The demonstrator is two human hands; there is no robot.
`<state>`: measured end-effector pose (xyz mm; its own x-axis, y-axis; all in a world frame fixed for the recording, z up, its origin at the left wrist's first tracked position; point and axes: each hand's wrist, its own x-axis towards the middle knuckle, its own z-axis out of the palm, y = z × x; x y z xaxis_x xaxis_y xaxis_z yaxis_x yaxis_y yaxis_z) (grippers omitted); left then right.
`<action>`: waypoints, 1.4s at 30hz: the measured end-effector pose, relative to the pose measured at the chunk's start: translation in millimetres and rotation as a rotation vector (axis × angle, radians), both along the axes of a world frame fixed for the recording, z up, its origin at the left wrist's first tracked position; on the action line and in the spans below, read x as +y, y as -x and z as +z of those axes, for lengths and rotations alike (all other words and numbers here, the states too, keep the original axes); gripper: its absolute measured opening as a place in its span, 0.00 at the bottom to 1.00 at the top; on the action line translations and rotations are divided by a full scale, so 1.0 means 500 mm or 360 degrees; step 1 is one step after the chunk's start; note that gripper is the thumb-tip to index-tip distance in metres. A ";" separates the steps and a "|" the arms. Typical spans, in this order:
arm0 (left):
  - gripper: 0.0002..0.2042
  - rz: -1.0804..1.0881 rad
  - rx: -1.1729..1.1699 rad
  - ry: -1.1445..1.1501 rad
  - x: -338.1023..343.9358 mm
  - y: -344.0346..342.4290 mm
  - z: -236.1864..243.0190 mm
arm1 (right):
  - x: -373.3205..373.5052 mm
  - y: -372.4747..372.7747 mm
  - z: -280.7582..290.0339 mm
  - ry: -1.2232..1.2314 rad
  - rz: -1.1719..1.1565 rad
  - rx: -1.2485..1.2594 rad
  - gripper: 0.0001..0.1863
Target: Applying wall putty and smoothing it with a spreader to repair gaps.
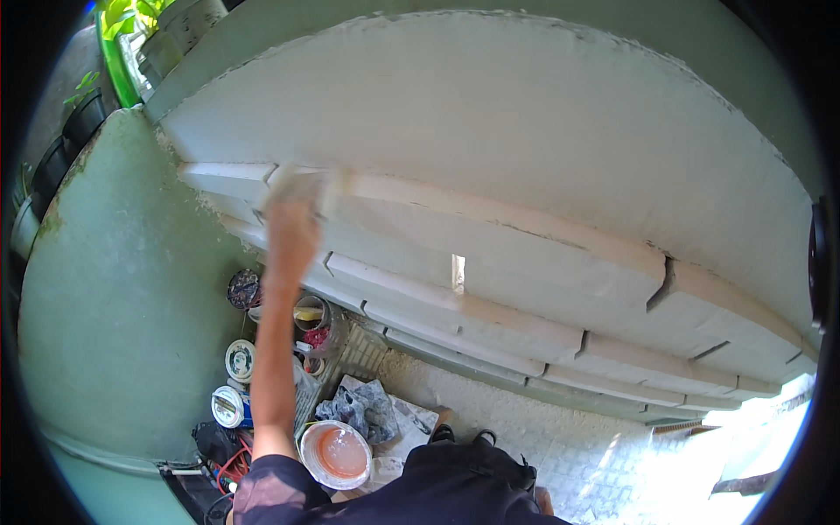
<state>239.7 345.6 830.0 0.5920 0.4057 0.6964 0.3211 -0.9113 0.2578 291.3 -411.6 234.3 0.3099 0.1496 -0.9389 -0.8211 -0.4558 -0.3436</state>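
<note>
My left arm reaches up to the pale wall [490, 114], where my left hand [293, 232] is closed round a pale, flat-looking tool [308, 185]. Motion smears the tool, so its exact kind cannot be made out. It is at the upper raised ledge [420, 194] of the wall, near the left corner; whether it touches the surface is unclear. Several stepped ledges with dark vertical gaps run below it. A small bright rectangular patch [458, 273] shows on the wall to the right of the hand. My right hand is out of sight.
A green wall [131, 289] meets the pale one at the left. Below stand a white bucket [335, 455] of pinkish liquid, round tubs [230, 407] and a clear container [319, 328]. Grey crumpled plastic [363, 411] lies on the floor. Potted plants [83, 118] line the green wall's top.
</note>
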 end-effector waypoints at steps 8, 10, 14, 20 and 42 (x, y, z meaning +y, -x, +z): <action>0.24 0.0420 -0.0057 -0.0058 -0.017 0.269 0.021 | 0.240 -0.002 -0.025 -0.0152 0.0556 -0.0016 0.16; 0.23 0.0286 -0.0023 -0.0225 -0.003 0.267 0.037 | 0.204 0.015 0.040 -0.0128 0.0513 -0.0196 0.15; 0.22 -0.0039 -0.0061 -0.0206 -0.137 0.129 0.002 | 0.233 0.031 0.085 -0.0176 0.0759 -0.0365 0.13; 0.21 0.0009 -0.0284 -0.0004 -0.170 0.104 0.022 | 0.197 0.033 -0.066 0.0060 0.1847 -0.0917 0.24; 0.25 -0.0201 0.0055 0.0046 -0.364 -0.049 -0.019 | 0.236 0.193 0.119 0.0289 0.0952 -0.0669 0.22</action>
